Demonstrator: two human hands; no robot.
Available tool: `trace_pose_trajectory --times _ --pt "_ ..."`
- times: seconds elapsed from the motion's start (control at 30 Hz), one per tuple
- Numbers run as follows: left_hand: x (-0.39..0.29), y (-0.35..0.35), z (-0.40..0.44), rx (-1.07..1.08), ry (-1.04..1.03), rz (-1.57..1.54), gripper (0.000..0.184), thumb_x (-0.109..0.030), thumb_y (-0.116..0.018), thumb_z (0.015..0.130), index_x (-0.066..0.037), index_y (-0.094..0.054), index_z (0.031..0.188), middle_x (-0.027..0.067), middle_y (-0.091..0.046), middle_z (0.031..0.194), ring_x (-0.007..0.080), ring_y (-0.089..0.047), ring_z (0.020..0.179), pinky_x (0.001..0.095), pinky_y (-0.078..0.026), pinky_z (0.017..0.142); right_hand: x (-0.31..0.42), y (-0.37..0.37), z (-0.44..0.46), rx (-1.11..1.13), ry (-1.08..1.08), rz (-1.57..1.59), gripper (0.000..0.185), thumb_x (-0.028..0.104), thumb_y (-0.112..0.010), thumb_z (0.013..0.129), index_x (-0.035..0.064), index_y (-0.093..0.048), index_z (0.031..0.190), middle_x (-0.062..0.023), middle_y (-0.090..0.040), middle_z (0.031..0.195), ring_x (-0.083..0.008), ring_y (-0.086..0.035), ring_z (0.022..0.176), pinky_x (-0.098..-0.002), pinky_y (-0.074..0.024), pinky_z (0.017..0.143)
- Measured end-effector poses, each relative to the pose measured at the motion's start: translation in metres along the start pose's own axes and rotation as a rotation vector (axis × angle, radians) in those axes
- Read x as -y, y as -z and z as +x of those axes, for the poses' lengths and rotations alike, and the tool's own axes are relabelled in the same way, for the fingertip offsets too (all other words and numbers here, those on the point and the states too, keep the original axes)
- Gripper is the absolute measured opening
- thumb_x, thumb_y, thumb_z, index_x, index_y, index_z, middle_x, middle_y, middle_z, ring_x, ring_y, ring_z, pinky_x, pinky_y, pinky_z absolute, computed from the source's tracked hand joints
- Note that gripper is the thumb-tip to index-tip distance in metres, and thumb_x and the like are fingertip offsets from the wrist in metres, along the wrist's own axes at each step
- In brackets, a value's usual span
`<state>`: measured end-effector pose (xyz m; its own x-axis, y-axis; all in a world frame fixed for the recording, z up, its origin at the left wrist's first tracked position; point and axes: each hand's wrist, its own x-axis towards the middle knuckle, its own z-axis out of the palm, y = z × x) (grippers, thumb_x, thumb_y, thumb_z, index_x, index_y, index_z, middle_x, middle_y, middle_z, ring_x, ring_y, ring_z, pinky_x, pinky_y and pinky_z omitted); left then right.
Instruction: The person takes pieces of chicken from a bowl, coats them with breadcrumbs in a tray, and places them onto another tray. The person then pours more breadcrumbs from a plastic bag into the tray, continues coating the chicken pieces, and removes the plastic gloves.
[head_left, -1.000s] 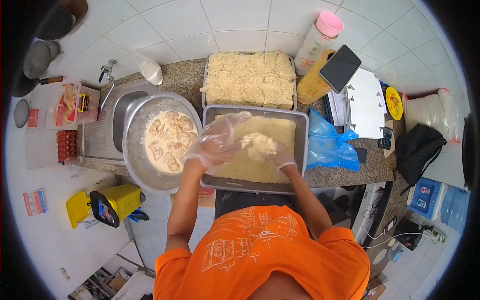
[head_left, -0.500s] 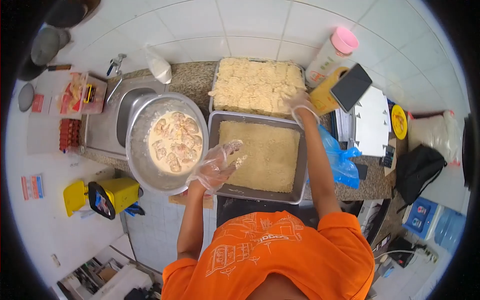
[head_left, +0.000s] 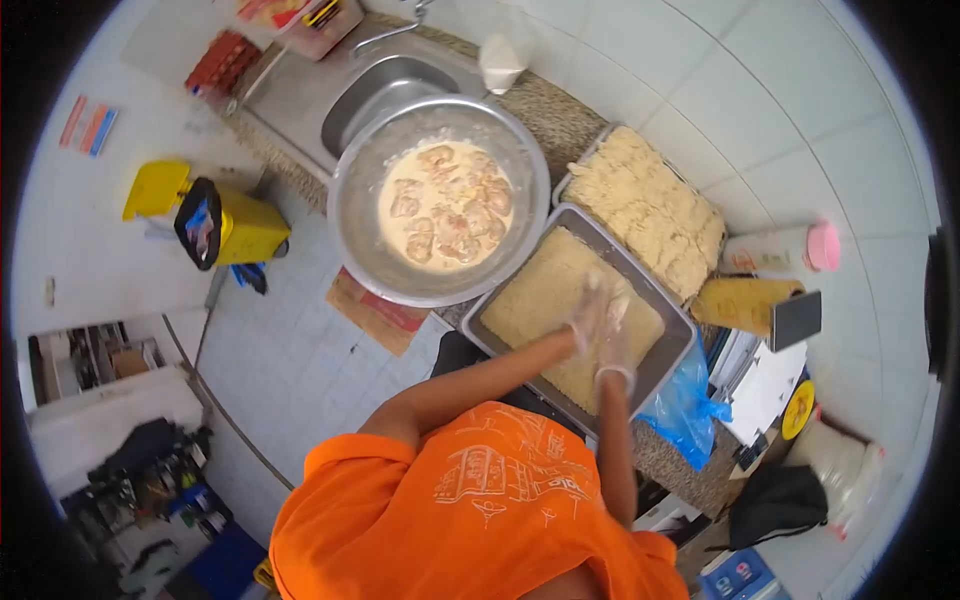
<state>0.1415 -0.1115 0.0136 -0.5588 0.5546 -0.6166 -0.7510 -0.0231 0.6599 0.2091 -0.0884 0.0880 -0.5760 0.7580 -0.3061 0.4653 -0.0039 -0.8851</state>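
My left hand (head_left: 588, 318) and my right hand (head_left: 615, 345), both in clear plastic gloves, are close together over a grey tray (head_left: 682, 355) of fine tan crumbs (head_left: 540, 285). Their fingers are stretched out, with pale coating stuck to the gloves. I see no piece of food held in either; whether the palms touch is unclear. Left of the tray, a large metal bowl (head_left: 360, 215) holds raw chicken pieces (head_left: 455, 235) in a creamy liquid. Beyond the crumbs, a second tray (head_left: 560, 190) is heaped with breaded pieces (head_left: 650, 205).
A sink (head_left: 375, 90) lies behind the bowl. On the right are a pink-lidded container (head_left: 780, 248), a yellow roll-shaped container (head_left: 745, 303), a phone (head_left: 797, 320) and a blue plastic bag (head_left: 685, 410). A yellow bin (head_left: 245, 225) stands on the floor at left.
My right hand has left the breaded pieces and come over the crumbs. My left hand has moved right, beside it. The whole view has turned and shifted.
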Motion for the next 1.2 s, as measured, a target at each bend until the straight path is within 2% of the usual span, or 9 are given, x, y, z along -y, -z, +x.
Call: trace_pose_trajectory --times 0.13,0.23,0.3,0.37,0.43,0.6,0.63,0.77,1.2 --pt "0.011 -0.020 -0.044 0.139 -0.017 0.648 0.058 -0.042 -0.034 0.092 -0.007 -0.031 0.138 0.0156 -0.036 0.138 0.0290 -0.032 0.127 0.0356 -0.024 0.106 -0.071 -0.018 0.016 -0.076 -0.623 0.419 0.048 0.039 -0.031 0.097 0.0060 -0.040 0.131 -0.0074 -0.052 0.119 -0.0264 -0.050 0.109 -0.0367 -0.0389 0.095" --pt "0.042 0.010 0.019 0.070 -0.643 0.957 0.052 -0.039 -0.036 0.090 -0.006 -0.040 0.130 0.0189 -0.048 0.125 0.0317 -0.049 0.112 0.0369 -0.037 0.097 -0.041 -0.006 -0.003 0.020 -0.496 0.722 0.050 0.041 -0.036 0.094 0.0075 -0.040 0.131 -0.0110 -0.053 0.118 -0.0269 -0.052 0.107 -0.0376 -0.0407 0.092" --pt "-0.069 0.012 -0.019 0.156 -0.337 0.809 0.044 -0.037 -0.045 0.087 -0.006 -0.048 0.120 0.0183 -0.053 0.116 0.0299 -0.052 0.106 0.0389 -0.039 0.092 -0.023 0.004 -0.012 0.166 0.017 -0.880 0.050 0.040 -0.043 0.091 0.0043 -0.047 0.125 -0.0195 -0.054 0.117 -0.0298 -0.053 0.106 -0.0382 -0.0429 0.085" --pt "-0.139 0.030 -0.037 0.167 -0.185 0.730 0.041 -0.035 -0.049 0.086 -0.006 -0.053 0.114 0.0181 -0.055 0.112 0.0290 -0.054 0.104 0.0399 -0.040 0.090 0.036 -0.005 -0.011 0.217 0.016 -0.583 0.037 0.035 -0.048 0.089 0.0059 -0.061 0.108 -0.0184 -0.061 0.105 -0.0336 -0.057 0.097 -0.0382 -0.0450 0.082" --pt "-0.155 0.062 -0.031 0.214 -0.500 0.721 0.034 -0.033 -0.049 0.085 -0.008 -0.054 0.108 0.0166 -0.060 0.099 0.0313 -0.058 0.093 0.0422 -0.043 0.084 0.044 -0.016 0.014 -0.042 0.283 -1.114 0.028 0.030 -0.051 0.088 0.0070 -0.066 0.095 -0.0163 -0.064 0.095 -0.0354 -0.059 0.090 -0.0384 -0.0460 0.080" --pt "-0.176 0.249 -0.072 -0.410 -0.621 1.596 0.034 -0.030 -0.048 0.084 -0.010 -0.056 0.110 0.0121 -0.057 0.110 0.0309 -0.053 0.104 0.0425 -0.042 0.089 0.095 -0.147 0.030 0.392 0.847 -0.703 0.024 0.023 -0.052 0.084 0.0105 -0.063 0.101 -0.0163 -0.062 0.101 -0.0308 -0.059 0.095 -0.0394 -0.0452 0.082" --pt "-0.179 0.279 -0.079 -0.374 -0.471 1.647 0.033 -0.029 -0.049 0.083 -0.010 -0.057 0.109 0.0121 -0.057 0.109 0.0306 -0.054 0.103 0.0418 -0.043 0.087 0.134 -0.183 0.009 0.497 0.586 -0.925 0.022 0.019 -0.051 0.083 0.0083 -0.060 0.099 -0.0155 -0.063 0.094 -0.0301 -0.060 0.091 -0.0401 -0.0462 0.080" --pt "-0.176 0.303 -0.069 -0.226 -0.272 1.956 0.027 -0.022 -0.049 0.083 -0.008 -0.059 0.105 0.0145 -0.058 0.105 0.0289 -0.058 0.098 0.0405 -0.048 0.079 0.054 -0.286 0.041 0.568 1.085 -1.084 0.021 0.014 -0.050 0.081 0.0050 -0.057 0.098 -0.0143 -0.063 0.086 -0.0300 -0.061 0.081 -0.0416 -0.0483 0.071" --pt "-0.214 0.326 -0.031 -0.250 -0.321 1.620 0.029 -0.026 -0.052 0.080 0.000 -0.061 0.091 0.0184 -0.061 0.097 0.0308 -0.060 0.092 0.0376 -0.047 0.081 0.056 -0.284 0.057 0.477 1.245 -1.114 0.029 0.020 -0.048 0.083 0.0029 -0.056 0.105 -0.0160 -0.060 0.097 -0.0349 -0.056 0.093 -0.0502 -0.0345 0.092"
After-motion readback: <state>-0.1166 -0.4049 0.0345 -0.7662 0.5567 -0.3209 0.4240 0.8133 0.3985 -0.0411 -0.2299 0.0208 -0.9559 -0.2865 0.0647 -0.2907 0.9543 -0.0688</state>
